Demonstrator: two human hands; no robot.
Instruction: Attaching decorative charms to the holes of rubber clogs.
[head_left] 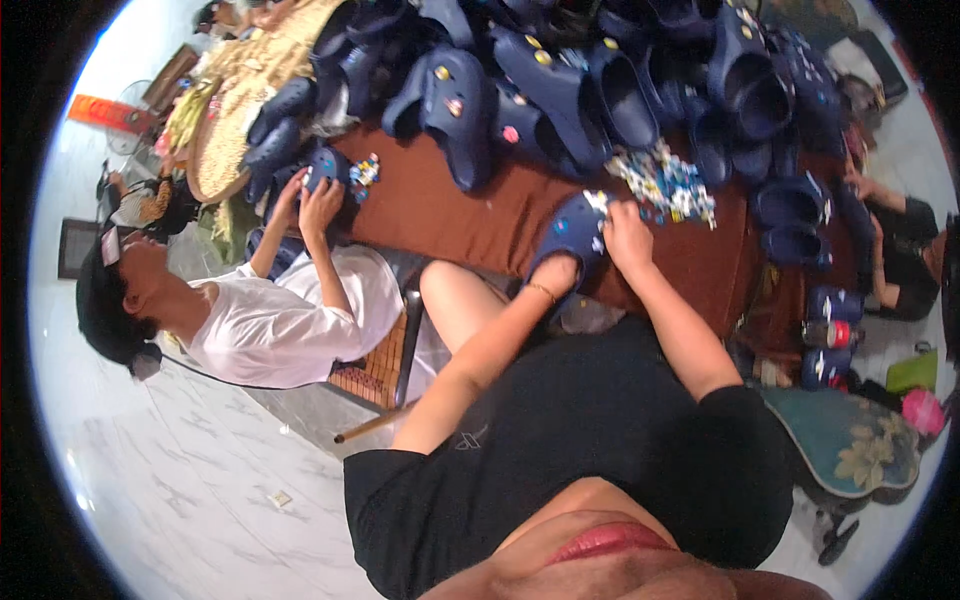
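A navy blue clog [571,228] with small white and blue charms on its upper is at the table's near edge in front of me. My left hand [557,272] reaches inside it through the foot opening and holds it up; its fingers are hidden in the shoe. Against the clog's right side, by the white charms, my right hand [628,236] has its fingers curled together; whatever they pinch is too small to make out. Just beyond that hand lies a pile of white, blue and yellow charms [672,185].
Many navy clogs [455,110] are heaped along the far side of the brown-covered table [400,205]. On my left, a seated person in white [290,310] handles another clog [326,170] beside a small charm pile [365,176]. Another person's arms [885,240] show at the right; a bottle [830,333] stands nearby.
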